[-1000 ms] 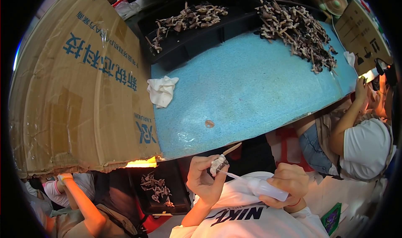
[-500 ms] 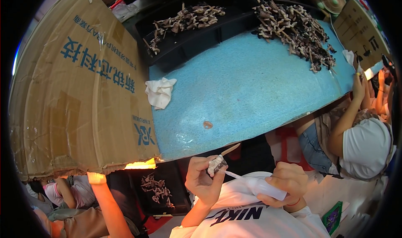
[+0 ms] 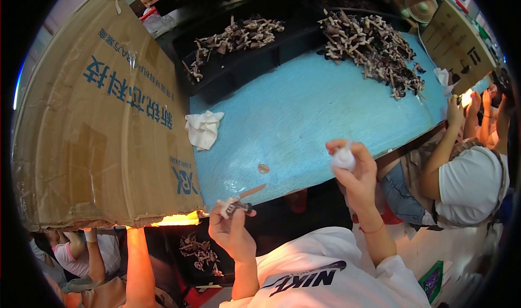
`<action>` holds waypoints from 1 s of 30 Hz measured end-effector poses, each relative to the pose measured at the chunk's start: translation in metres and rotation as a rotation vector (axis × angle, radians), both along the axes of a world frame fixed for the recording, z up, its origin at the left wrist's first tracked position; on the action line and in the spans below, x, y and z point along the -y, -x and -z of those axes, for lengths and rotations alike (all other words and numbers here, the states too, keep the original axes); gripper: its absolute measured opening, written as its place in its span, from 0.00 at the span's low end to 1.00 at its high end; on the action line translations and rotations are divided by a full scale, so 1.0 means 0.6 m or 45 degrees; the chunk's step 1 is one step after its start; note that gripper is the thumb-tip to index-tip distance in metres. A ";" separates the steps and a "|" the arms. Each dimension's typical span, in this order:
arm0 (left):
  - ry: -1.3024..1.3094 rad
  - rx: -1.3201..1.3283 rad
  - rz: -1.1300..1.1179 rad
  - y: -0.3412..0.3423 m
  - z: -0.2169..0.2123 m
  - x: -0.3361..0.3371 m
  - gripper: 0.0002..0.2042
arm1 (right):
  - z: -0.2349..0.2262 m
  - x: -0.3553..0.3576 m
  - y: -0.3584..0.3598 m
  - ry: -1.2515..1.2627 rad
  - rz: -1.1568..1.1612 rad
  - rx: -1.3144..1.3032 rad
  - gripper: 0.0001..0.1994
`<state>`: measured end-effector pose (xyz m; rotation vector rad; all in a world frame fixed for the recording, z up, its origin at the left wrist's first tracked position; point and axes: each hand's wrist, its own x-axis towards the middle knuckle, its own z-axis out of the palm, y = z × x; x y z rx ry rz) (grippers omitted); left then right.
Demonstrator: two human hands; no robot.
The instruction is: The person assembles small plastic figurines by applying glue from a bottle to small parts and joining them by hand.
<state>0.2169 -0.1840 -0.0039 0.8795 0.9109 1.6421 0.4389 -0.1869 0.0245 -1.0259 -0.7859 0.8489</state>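
Near the table's front edge, my left hand (image 3: 234,237) is closed with its fingers and thumb around a small figurine (image 3: 233,206). The figurine is pale and dark brown, and a long tan blade-like piece sticks out of it toward the right. Farther right and higher, my right hand (image 3: 361,180) is wrapped round a small white squeeze bottle (image 3: 344,159). The bottle's end faces up, slightly blurred, and my fingers hide much of its body. Bottle and figurine are well apart.
A blue-covered table (image 3: 282,118) bears a heap of similar small figures (image 3: 374,47) at the far right. More lie in a black tray (image 3: 244,64) behind and a black bin (image 3: 187,273) below. A crumpled white cloth (image 3: 204,130) lies beside a tall cardboard sheet (image 3: 108,134). Co-workers sit on both sides.
My right hand has lifted the squeeze bottle up and away from the figurine, over the table's edge. My left hand has moved left with the figurine, turning it.
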 end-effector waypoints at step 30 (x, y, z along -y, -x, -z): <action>-0.024 -0.165 -0.098 -0.002 0.001 0.007 0.10 | 0.061 -0.083 0.093 0.298 -0.468 1.143 0.05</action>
